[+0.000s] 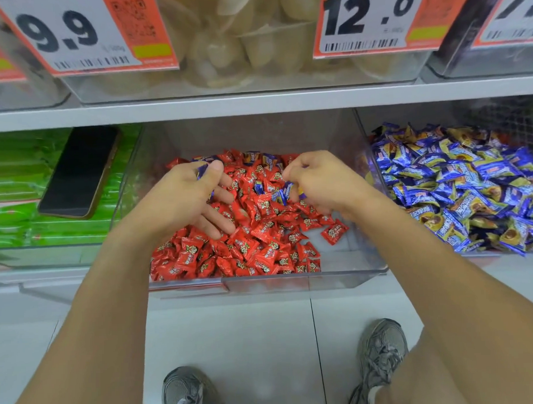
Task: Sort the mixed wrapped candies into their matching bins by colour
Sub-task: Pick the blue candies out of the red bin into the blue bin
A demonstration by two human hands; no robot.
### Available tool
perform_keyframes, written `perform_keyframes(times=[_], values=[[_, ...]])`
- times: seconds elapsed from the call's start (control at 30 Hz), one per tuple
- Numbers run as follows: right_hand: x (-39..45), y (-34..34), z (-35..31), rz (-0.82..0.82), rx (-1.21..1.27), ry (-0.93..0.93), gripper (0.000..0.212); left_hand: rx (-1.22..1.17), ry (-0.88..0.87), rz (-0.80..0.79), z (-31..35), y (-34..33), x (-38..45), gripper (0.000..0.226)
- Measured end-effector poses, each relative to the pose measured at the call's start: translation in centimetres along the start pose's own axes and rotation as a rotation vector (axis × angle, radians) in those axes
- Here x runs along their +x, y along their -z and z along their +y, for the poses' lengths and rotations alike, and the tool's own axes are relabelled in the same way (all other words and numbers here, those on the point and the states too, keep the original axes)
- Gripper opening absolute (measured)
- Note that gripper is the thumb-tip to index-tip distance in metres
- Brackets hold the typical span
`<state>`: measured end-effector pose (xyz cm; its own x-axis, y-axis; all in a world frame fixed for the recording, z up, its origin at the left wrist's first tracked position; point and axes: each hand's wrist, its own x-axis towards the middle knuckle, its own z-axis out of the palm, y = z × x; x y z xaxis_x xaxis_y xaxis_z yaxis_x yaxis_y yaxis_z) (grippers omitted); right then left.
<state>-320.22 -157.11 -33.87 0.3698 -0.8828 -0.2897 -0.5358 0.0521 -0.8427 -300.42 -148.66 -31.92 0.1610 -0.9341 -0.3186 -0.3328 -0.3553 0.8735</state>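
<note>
A clear middle bin point(337, 279) holds a heap of red wrapped candies point(246, 254) with a few blue ones point(265, 161) mixed in near the back. Both my hands are inside it. My left hand point(186, 195) pinches a blue candy point(202, 170) between thumb and forefinger, its other fingers spread over the red heap. My right hand point(322, 181) is curled round blue candies point(289, 190) that poke out under its fingers. The bin to the right point(376, 173) is full of blue and yellow wrapped candies point(458, 186).
A black phone point(80, 172) lies on green packets point(14, 186) in the left bin. The shelf above point(255, 104) carries clear tubs with pale sweets and price cards 9.9 and 12.0. Below are grey floor tiles and my two grey shoes point(381, 355).
</note>
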Motion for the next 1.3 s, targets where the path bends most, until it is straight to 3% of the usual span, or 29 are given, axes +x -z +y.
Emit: perform_keyframes(times=[0.1,0.2,0.27,0.4,0.5,0.6,0.67,0.8,0.93,1.07,1.2,1.3], values=[[0.9,0.2,0.1,0.053,-0.036,0.021,0.016,0.07,-0.013,0.059,-0.1,0.0,0.5,0.04],[1.6,0.0,0.1,0.013,-0.258,0.013,0.016,0.201,-0.121,0.192,-0.2,-0.2,1.5,0.031],[2.0,-0.4,0.4,0.028,-0.406,0.012,0.023,0.229,-0.179,0.194,0.1,-0.9,2.4,0.028],[1.9,-1.8,1.2,0.163,-0.602,0.046,0.02,0.317,-0.26,0.227,0.4,-3.6,4.0,0.028],[1.2,-2.9,2.4,0.275,-0.631,-0.002,0.032,0.663,-0.395,0.278,-0.8,-5.0,5.2,0.024],[1.6,-3.4,3.3,0.287,-0.632,-0.059,0.056,0.931,-0.315,0.183,-1.4,-5.4,6.2,0.042],[2.3,-3.6,3.3,0.291,-0.641,-0.044,0.056,1.003,-0.305,0.168,-1.1,-5.3,6.6,0.045],[2.7,-3.8,2.4,0.303,-0.575,0.029,0.051,0.945,-0.312,0.142,-1.2,-4.7,6.4,0.039],[2.4,-3.9,1.5,0.213,-0.546,0.054,0.058,0.825,-0.326,0.169,-2.1,-3.8,5.9,0.033],[2.5,-4.7,1.4,0.177,-0.582,0.112,0.04,0.616,-0.34,0.154,-2.7,-2.1,5.7,0.028],[2.7,-4.1,1.3,0.15,-0.529,0.067,0.041,0.475,-0.338,0.145,-2.3,-0.7,5.2,0.013],[2.5,-3.1,0.8,0.121,-0.451,0.042,0.035,0.44,-0.279,0.182,-1.7,-0.1,4.7,0.019]])
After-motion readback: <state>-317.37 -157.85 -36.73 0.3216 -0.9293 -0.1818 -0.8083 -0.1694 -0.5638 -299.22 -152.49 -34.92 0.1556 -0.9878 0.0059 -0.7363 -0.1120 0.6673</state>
